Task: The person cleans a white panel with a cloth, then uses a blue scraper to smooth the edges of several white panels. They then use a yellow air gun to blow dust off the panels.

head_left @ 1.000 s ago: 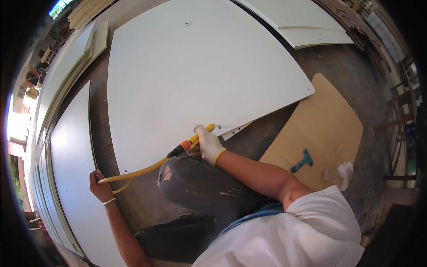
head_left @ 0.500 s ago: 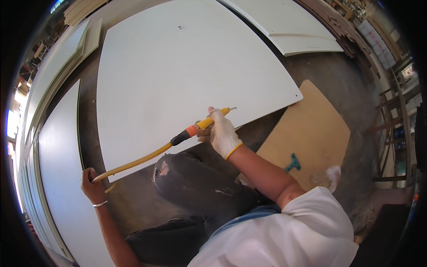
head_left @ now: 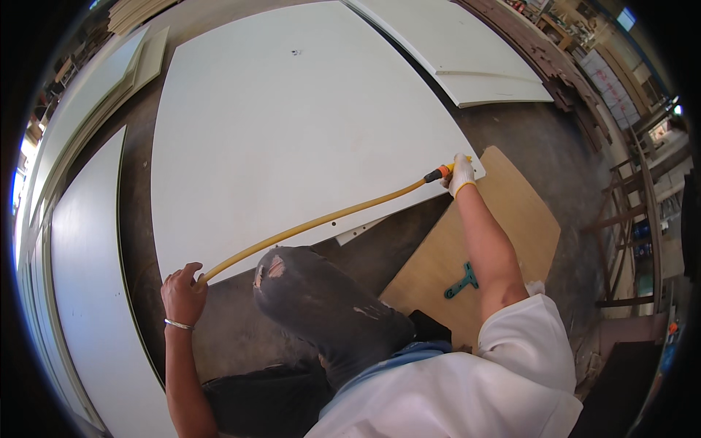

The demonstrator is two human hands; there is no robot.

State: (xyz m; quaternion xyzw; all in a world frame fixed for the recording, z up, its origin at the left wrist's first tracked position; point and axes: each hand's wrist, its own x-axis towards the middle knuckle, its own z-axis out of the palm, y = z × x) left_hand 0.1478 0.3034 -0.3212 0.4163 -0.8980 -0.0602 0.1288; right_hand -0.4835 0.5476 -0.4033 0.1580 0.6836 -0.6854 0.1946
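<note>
My right hand [head_left: 461, 175], in a white knit glove with a yellow cuff, grips a yellow air blow gun [head_left: 443, 171] with an orange and black coupling. It is at the right corner of a large white panel [head_left: 292, 131], and the glove hides most of the gun. A yellow hose [head_left: 314, 222] runs from the gun along the panel's near edge to my bare left hand [head_left: 182, 294]. That hand is curled round the hose by the panel's near left corner. Small dark holes dot the panel's near edge.
A tan board [head_left: 522, 212] lies at right, with a teal T-shaped tool [head_left: 461, 282] on it. More white panels lie at far right [head_left: 489, 55] and left [head_left: 87, 233]. My bent knee [head_left: 307, 292] is close to the panel's near edge. A brown frame [head_left: 650, 219] stands further right.
My right hand has moved right with the blow gun, to the panel's corner, drawing the hose out straighter. My left hand has shifted slightly right and up.
</note>
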